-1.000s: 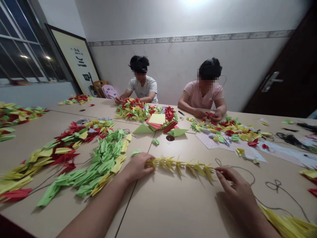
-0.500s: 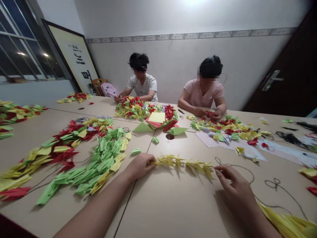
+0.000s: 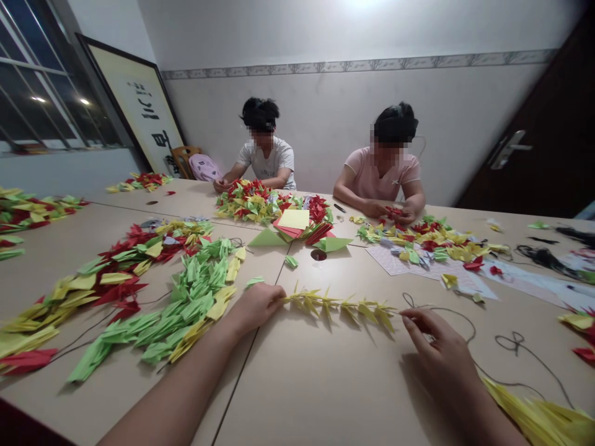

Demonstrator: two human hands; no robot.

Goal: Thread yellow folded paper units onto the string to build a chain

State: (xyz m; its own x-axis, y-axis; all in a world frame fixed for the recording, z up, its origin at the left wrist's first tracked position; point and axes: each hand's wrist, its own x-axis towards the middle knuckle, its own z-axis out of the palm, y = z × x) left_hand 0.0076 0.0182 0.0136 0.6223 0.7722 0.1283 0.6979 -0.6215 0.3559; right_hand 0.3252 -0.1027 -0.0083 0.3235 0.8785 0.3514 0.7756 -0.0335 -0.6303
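A string of yellow folded paper cranes (image 3: 341, 306) stretches sideways just above the table in front of me. My left hand (image 3: 260, 305) is closed on its left end, fingertips pinched together. At the right end my right hand (image 3: 434, 337) pinches the dark cord (image 3: 460, 316) between thumb and forefinger, its other fingers loosely curled. From there the cord loops over the table to the right. A bunch of yellow folded paper (image 3: 539, 412) lies below my right wrist. Left of my left hand lies a thick row of green folded paper (image 3: 195, 297) with yellow pieces.
Two people sit across the table (image 3: 344, 384), hands at piles of folded paper (image 3: 260, 204). Square paper sheets (image 3: 294, 219) are stacked near a cable hole (image 3: 318, 254). Red and yellow strings (image 3: 116, 272) lie left. Black cords (image 3: 546, 260) lie far right.
My left hand has shifted slightly left along the string. The yellow cranes near it are now more spread out. My right hand has hardly moved.
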